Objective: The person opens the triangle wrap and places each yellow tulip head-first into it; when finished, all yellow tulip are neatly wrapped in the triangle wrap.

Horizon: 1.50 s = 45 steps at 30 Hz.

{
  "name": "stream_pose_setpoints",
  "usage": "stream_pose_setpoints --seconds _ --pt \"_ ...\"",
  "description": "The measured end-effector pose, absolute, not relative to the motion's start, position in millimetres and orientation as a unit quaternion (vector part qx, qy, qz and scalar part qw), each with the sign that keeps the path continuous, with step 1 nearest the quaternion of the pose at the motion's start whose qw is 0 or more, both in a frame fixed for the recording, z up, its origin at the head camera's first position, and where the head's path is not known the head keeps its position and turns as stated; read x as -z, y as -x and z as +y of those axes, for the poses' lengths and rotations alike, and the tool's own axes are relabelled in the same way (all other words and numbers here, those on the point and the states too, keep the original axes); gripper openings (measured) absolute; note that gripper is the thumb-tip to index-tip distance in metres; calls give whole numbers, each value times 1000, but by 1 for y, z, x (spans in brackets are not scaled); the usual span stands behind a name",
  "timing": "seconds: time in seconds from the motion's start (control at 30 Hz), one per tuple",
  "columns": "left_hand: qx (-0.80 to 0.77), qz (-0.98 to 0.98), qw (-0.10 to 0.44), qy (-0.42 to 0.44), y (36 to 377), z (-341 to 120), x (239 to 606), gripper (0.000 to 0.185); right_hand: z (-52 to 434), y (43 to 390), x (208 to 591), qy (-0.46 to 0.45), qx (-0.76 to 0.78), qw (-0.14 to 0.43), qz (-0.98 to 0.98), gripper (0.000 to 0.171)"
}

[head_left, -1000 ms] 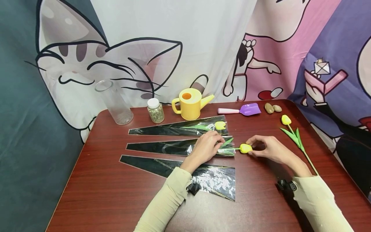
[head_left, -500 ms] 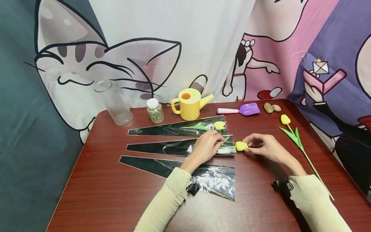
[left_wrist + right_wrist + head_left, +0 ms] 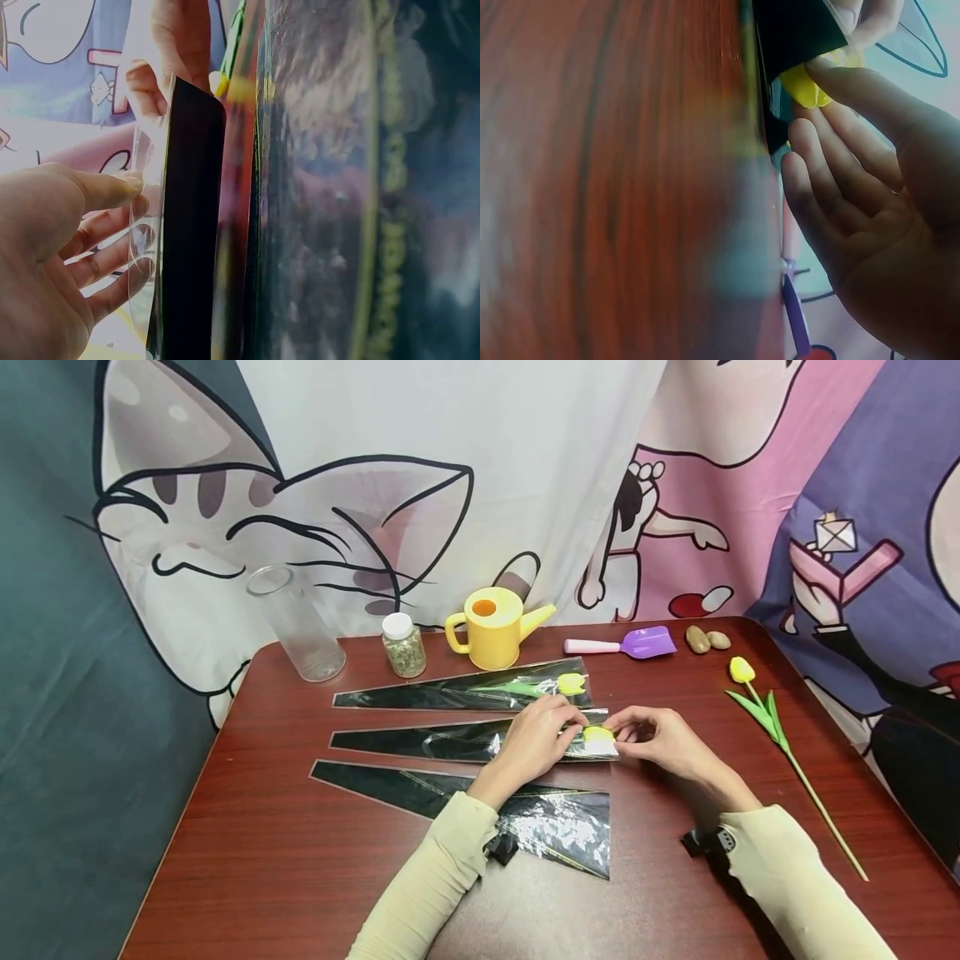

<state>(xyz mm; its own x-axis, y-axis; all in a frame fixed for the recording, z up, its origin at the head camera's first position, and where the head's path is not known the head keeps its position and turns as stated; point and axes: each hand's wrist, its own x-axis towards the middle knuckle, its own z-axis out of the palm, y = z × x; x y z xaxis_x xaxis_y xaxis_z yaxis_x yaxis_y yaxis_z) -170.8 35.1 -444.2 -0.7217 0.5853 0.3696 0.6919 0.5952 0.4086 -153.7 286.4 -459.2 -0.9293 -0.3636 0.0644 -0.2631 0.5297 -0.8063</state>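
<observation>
yellow tulip head (image 3: 597,734) is sitting at the middle sleeve's (image 3: 465,742) open end; right hand (image 3: 651,739) is pinching it w/ curled fingertips, left hand (image 3: 534,739) prob. pinching the sleeve's edge, fingers bent.

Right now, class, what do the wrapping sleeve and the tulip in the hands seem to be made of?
Wrapping sleeve: thin clear plastic film over a black panel, probably cellophane; glossy and crinkled. Tulip: likely artificial, plastic or foam; uniform matte yellow.
</observation>
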Motion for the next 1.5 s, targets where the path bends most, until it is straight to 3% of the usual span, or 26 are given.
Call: stream_pose_setpoints --seconds 0.67,0.83,0.97,1.1,1.2,1.33,1.5 --pt "250 -892 95 364 172 35 447 10 287 152 460 180 425 46 886 24" --pt "247 -891 94 369 172 35 447 11 308 140 452 160 385 7 909 20" --pt "248 -891 99 368 172 34 444 11 331 127 443 125 321 -61 937 16" --pt "240 -891 97 372 170 34 437 12 362 109 433 29 247 -146 958 12" --pt "219 -894 85 382 165 34 432 13 385 96 426 -76 206 -167 961 17" --pt "183 -889 57 416 151 32 427 14 409 83 419 -163 181 -131 961 27" --pt "130 -872 -1 471 131 28 423 16 426 72 418 -172 166 -52 970 36"
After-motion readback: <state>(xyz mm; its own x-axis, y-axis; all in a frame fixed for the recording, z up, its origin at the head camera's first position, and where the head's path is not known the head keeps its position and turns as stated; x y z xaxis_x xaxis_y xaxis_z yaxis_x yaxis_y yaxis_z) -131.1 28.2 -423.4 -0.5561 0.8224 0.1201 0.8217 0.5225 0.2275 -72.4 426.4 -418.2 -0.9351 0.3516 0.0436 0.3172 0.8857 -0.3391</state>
